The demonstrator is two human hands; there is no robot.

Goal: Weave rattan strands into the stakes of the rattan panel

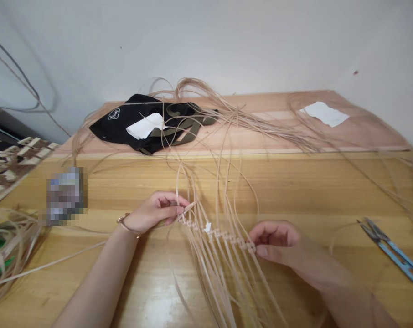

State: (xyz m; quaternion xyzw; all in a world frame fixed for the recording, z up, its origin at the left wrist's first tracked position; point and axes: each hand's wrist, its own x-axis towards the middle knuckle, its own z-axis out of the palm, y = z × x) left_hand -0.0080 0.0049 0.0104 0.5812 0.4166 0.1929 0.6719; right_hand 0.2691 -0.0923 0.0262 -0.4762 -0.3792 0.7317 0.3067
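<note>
A narrow woven band of pale rattan strips (pixel 220 234) lies across the wooden table (pixel 295 191), with loose strips running away from it toward me and toward the wall. My left hand (pixel 157 212) is closed in a pinch on the band's left end, where one strip sticks up. My right hand (pixel 276 241) is curled shut, thumb and fingers pressing the band's right end. A small white tag (pixel 207 226) sits on the band between my hands.
Blue-handled snips (pixel 393 253) lie at the right. A black bag (pixel 141 123) with white paper on it rests at the back left, another white sheet (pixel 324 113) at the back right. Loose rattan bundles (pixel 8 246) crowd the left edge, next to a woven piece (pixel 11 164).
</note>
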